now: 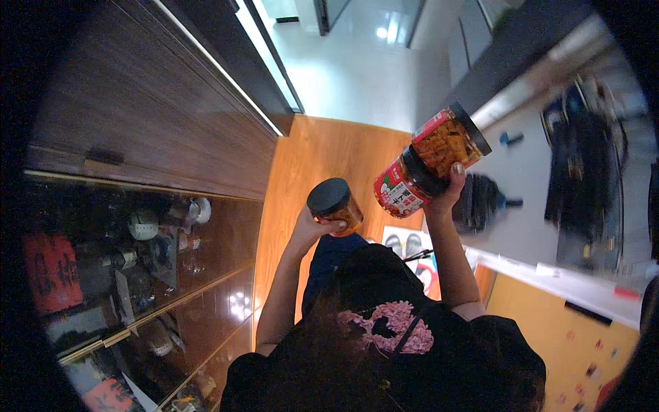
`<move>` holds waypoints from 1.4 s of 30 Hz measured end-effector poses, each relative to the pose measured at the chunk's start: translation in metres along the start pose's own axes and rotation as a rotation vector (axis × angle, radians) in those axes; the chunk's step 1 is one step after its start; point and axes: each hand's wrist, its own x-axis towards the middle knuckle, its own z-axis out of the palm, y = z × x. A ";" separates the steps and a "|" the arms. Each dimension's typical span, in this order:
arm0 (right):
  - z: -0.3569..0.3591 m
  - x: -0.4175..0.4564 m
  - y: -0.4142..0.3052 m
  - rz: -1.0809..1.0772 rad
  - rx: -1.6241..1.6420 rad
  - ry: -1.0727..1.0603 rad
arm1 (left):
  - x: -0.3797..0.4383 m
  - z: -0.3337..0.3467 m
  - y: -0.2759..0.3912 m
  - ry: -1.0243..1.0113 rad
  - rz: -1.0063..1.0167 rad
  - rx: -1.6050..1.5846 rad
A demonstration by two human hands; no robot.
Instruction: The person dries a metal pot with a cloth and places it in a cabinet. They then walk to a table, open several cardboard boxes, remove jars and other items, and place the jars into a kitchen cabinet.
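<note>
My left hand (309,225) is closed round a small jar with a black lid (330,198) and orange-brown contents, held out in front of my body. Higher and to the right, my right hand (447,193) holds two clear jars with black lids, one against the other. The upper jar (443,147) is tilted and shows brown-orange food pieces; its thumb-side wall is under my thumb. The lower jar (397,190) bears a red label with writing. The fingers behind the jars are hidden.
A wooden floor (293,149) meets a pale tiled floor (350,77) ahead. Along the left stands a dark wood cabinet (195,113) with glass-fronted shelves. Dark clothes (576,175) hang on the right wall. Sandals (404,244) lie on a white surface below my right forearm.
</note>
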 end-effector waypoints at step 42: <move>0.720 0.477 0.741 0.207 -0.403 -0.262 | 0.489 -0.925 0.242 0.240 -0.001 -0.570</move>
